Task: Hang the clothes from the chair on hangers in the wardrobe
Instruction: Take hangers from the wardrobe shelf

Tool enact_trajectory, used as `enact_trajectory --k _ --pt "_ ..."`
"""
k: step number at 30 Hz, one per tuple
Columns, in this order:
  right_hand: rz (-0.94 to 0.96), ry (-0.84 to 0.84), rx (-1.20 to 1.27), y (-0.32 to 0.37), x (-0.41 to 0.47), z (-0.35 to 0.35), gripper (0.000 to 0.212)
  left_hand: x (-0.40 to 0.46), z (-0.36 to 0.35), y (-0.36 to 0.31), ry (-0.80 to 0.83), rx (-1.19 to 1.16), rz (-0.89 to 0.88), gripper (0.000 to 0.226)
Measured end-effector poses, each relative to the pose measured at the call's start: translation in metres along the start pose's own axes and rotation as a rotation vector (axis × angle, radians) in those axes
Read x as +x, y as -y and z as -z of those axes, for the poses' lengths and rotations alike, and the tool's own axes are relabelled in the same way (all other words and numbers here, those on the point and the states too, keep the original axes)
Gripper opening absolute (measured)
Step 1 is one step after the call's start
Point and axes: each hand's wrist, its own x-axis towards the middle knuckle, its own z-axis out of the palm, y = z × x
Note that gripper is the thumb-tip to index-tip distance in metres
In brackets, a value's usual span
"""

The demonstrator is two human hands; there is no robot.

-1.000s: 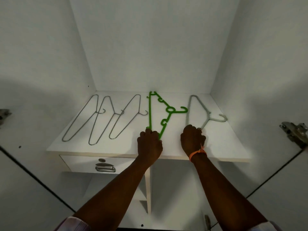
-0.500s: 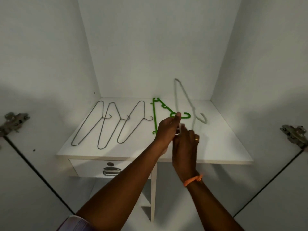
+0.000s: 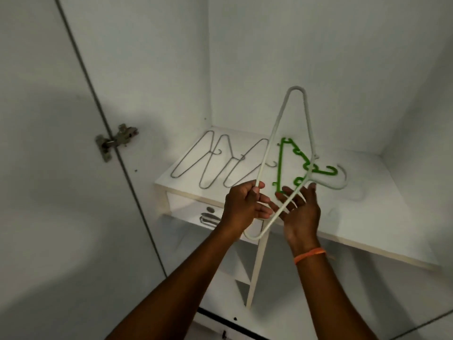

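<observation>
A pale grey hanger (image 3: pixel 307 119) is lifted in front of the wardrobe shelf (image 3: pixel 367 217), one corner pointing up and its hook to the right. My left hand (image 3: pixel 241 207) pinches its long bar near the lower corner. My right hand (image 3: pixel 301 212) is spread behind the hanger's sloping arm with straight fingers, palm towards me. A green plastic hanger (image 3: pixel 279 165) lies flat on the shelf behind my hands. No clothes or chair are in view.
Three thin metal hangers (image 3: pixel 208 165) lie side by side on the left of the shelf. A drawer with a metal handle (image 3: pixel 207 218) sits under the shelf. The open wardrobe door with its hinge (image 3: pixel 115 142) stands to the left.
The pale grey hanger has come off the shelf and up into the air. My left hand left the green hanger and took the grey one's bar; my right hand opened. The view swung right.
</observation>
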Motion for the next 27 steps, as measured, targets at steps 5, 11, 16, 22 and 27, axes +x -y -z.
enact_trajectory --k 5,11,16,22,27 --pt "-0.117 0.001 0.144 -0.012 -0.033 -0.012 0.016 -0.05 0.045 0.021 -0.17 0.14 0.032 0.027" --pt "-0.077 -0.067 0.224 -0.044 -0.121 -0.021 0.051 -0.132 0.086 0.031 -0.268 0.166 0.026 0.021" --pt "0.122 -0.086 0.063 -0.091 -0.223 -0.012 0.044 -0.233 0.13 0.045 -0.132 0.292 -0.1 0.014" --pt "0.089 -0.026 0.01 -0.143 -0.341 -0.003 0.045 -0.36 0.193 0.036 -0.087 0.421 -0.17 0.014" --pt "0.1 0.145 -0.133 -0.205 -0.441 -0.035 0.035 -0.44 0.257 0.02 -0.336 0.356 -0.313 0.019"
